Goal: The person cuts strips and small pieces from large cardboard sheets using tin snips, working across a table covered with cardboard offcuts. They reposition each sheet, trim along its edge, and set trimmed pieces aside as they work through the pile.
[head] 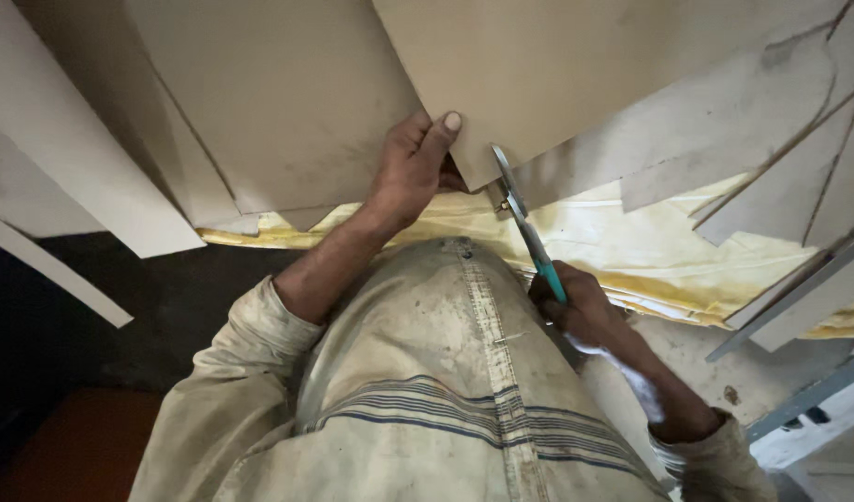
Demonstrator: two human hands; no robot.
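My left hand (416, 163) pinches the near corner of a large tan cardboard sheet (575, 65), thumb on top. In my right hand (585, 311) are scissors (524, 218) with teal handles. Their metal blades point up and left and meet the sheet's near edge just right of my left thumb. My light, stained shirt fills the bottom middle of the view.
More tan and grey board sheets (269, 102) overlap across the top. White strips (73, 177) lie at the left. A yellow cloth or plastic layer (631, 251) shows beneath the sheets. Grey offcut strips (799, 288) sit at the right, with a dark floor at the lower left.
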